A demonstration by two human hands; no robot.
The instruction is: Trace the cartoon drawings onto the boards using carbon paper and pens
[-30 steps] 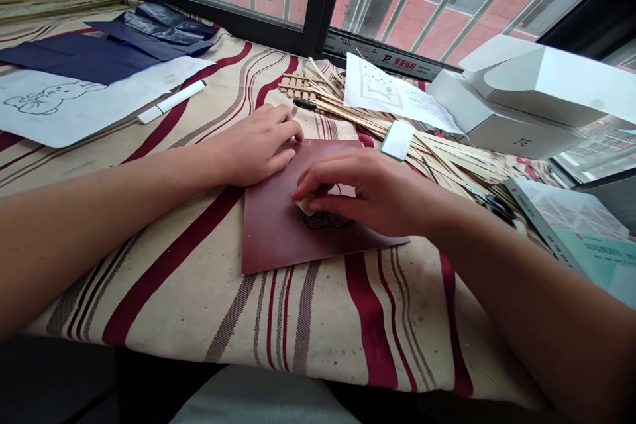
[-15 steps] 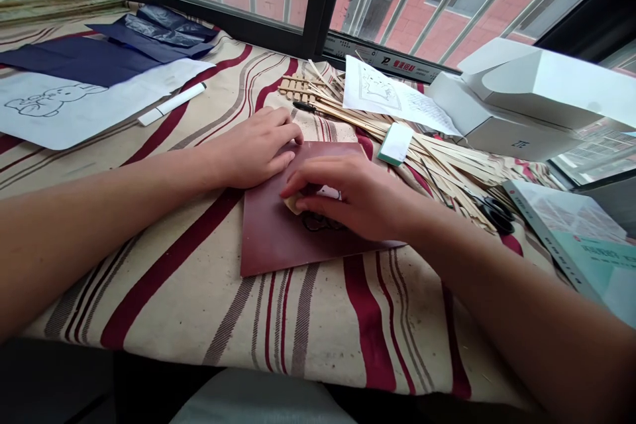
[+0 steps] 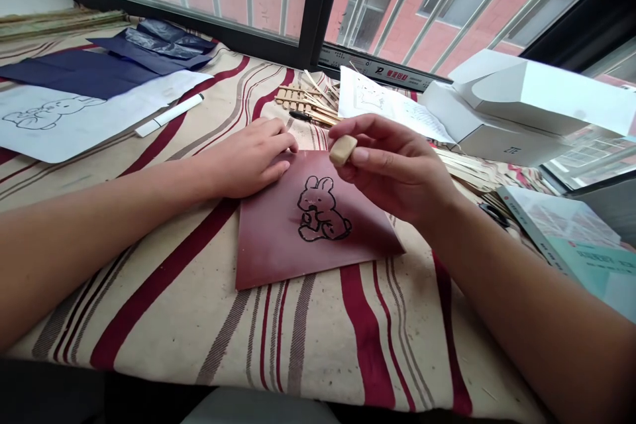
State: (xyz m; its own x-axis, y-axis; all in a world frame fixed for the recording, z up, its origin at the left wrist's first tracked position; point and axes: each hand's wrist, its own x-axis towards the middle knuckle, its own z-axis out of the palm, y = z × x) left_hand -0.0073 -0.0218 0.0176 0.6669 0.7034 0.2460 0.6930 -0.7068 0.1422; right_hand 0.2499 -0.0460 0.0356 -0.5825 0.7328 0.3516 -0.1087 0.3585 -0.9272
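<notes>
A reddish-brown square board [image 3: 268,238] lies on the striped cloth, with a black outline drawing of a rabbit [image 3: 322,210] on its face. My left hand [image 3: 256,156] rests on the board's upper left edge, fingers stretched out and nothing held. Raised over the board's upper right part, my right hand [image 3: 397,162] pinches a small beige eraser [image 3: 342,150] between thumb and fingers. The eraser is apart from the board, its worn end turned to the left.
Behind lie thin wooden strips [image 3: 467,169], a black pen [image 3: 300,115] and a printed sheet [image 3: 377,103]. To the left are a rabbit drawing on paper [image 3: 99,116], a white marker [image 3: 169,116] and dark blue sheets [image 3: 64,69]. A white box [image 3: 497,136], scissors [image 3: 494,214] and a book [image 3: 571,232] stand right.
My right hand has lifted off the board with the eraser, moving up and right, and the rabbit drawing is uncovered. My left hand stays in place on the board.
</notes>
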